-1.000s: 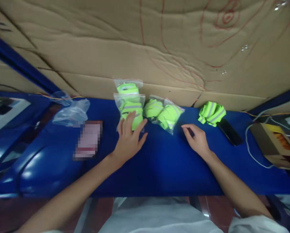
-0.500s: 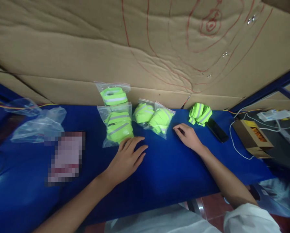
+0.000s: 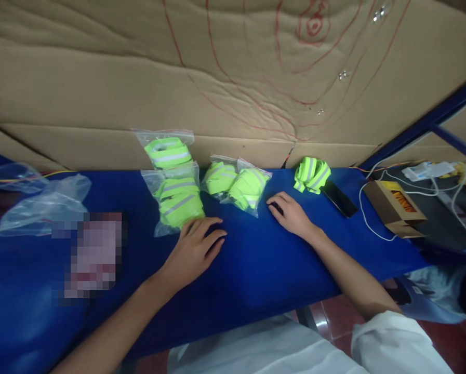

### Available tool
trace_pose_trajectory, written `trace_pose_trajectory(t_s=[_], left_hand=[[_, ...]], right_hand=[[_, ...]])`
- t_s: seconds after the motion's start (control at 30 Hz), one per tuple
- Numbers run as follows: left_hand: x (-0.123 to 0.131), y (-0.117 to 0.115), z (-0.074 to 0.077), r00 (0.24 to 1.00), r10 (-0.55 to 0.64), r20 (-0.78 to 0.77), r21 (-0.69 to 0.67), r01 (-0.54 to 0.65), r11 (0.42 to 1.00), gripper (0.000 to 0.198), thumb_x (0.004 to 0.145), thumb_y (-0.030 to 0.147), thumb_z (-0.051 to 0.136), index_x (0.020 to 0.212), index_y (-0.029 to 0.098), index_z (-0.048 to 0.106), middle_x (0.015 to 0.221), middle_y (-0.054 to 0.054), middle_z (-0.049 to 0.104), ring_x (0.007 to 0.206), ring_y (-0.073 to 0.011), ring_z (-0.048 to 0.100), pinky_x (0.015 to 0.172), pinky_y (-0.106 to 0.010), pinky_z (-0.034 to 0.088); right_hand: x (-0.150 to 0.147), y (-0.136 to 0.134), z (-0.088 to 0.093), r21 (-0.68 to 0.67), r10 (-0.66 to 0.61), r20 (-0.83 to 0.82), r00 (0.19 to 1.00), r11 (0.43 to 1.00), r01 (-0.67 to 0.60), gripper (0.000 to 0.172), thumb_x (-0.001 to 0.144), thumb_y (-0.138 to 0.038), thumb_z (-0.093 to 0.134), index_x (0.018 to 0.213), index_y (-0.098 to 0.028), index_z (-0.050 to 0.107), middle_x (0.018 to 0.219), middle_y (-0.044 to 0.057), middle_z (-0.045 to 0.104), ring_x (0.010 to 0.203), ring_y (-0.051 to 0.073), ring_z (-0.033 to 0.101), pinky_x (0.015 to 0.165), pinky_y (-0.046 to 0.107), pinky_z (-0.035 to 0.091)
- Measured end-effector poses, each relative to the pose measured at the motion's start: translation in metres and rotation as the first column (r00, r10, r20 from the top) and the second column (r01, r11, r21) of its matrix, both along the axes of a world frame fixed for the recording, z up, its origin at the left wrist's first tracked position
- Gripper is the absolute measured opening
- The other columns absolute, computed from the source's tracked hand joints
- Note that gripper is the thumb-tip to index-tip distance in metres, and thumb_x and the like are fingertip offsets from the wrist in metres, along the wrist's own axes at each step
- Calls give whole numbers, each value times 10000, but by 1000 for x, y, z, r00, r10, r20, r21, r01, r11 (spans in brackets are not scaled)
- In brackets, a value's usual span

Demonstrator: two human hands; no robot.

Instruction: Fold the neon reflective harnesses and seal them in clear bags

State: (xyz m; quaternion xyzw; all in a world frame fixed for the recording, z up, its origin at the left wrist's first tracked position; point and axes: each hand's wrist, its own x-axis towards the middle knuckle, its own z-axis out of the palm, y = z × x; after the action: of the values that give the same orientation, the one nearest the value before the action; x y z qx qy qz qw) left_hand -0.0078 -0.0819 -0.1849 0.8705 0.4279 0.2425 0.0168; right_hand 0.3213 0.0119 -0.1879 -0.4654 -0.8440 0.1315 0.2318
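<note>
My left hand [image 3: 191, 249] lies flat on the blue table [image 3: 256, 265], fingers spread and holding nothing, its tips just below a clear bag of neon green reflective bands [image 3: 176, 200]. Another bagged band [image 3: 166, 150] leans on the cardboard behind it. Two more bagged bands [image 3: 236, 187] lie in the middle. My right hand [image 3: 291, 214] rests palm down with loosely bent fingers, empty, just right of those bags. An unbagged green band [image 3: 311, 174] lies farther right beside a black phone [image 3: 338, 198].
Empty clear plastic bags [image 3: 41, 200] lie at the left, with a blurred flat item [image 3: 90, 254] below them. A small cardboard box [image 3: 394, 208] with white cables [image 3: 373, 223] sits at the right. A cardboard wall [image 3: 217, 78] backs the table.
My left hand slid back off the bagged bands toward me and now lies flat on the table. My right hand stayed in place. The view swung to the right.
</note>
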Motion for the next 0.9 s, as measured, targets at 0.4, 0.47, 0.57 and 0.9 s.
trace_pose_trajectory(t_s=[0.4,0.47,0.57,0.9], left_hand=[[0,-2,0,996,-84,38,-8,85,996,197,1077,174,543,1124,193,734,1230,-86,700,1078,-250,685,1023,-469,455],[2,-3,0,995,-90,35,-15,91,996,199,1073,158,545,1117,188,737,1218,-82,700,1054,-245,684,1019,-468,451],[5,-5,2,993,-114,32,-26,115,993,209,1079,151,533,1118,183,737,1212,-85,697,1083,-245,679,1026,-466,439],[4,-5,6,996,-72,51,-42,74,996,211,1089,152,510,1115,185,717,1245,-96,695,1154,-247,667,1047,-464,454]], right_hand=[[44,31,15,245,-455,-17,890,861,445,327,1062,-341,463,1196,-167,704,1220,165,713,1164,323,653,1053,495,502],[47,40,23,282,-501,13,865,832,477,357,1053,-348,491,1273,-143,683,1311,205,683,1252,387,606,1110,585,425],[48,58,37,313,-598,146,788,784,536,498,1018,-391,596,1427,-106,597,1451,278,592,1294,463,571,1118,676,358],[39,95,46,121,-681,314,661,720,684,733,870,-265,757,1536,-137,479,1561,298,453,1350,505,552,1113,734,354]])
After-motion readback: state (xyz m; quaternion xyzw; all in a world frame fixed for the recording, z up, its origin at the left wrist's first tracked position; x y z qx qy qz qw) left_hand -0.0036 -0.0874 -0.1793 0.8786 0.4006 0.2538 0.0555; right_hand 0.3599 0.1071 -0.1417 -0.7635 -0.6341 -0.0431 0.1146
